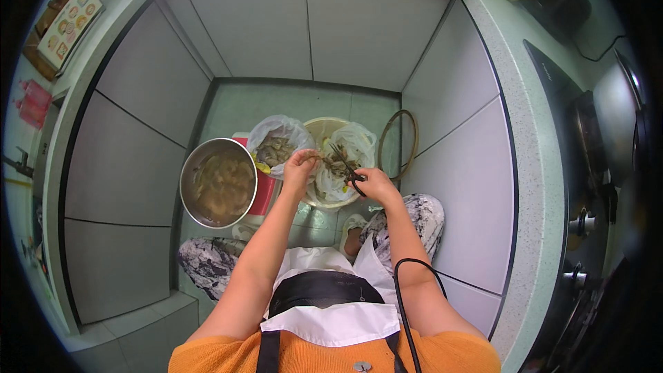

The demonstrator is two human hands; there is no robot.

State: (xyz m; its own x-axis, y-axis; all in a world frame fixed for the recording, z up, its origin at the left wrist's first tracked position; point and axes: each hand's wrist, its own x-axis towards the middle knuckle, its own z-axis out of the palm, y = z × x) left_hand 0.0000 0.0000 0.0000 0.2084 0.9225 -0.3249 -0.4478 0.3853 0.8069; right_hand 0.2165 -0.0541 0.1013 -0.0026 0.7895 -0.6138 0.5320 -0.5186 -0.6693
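Right hand [373,184] gripping black scissors [356,179] (blades over bag-lined basin [322,126]); left hand [301,164] pinching small brownish piece [321,157].

Shiny metal bowl [189,174], crinkled plastic bag [360,141]

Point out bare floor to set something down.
The floor strip is bare between the grey back panels and the metal bowl, neighbouring white bag and cream basin. Those three crowd together, with left hand and right hand near the basin; a brown hoop narrows the right.
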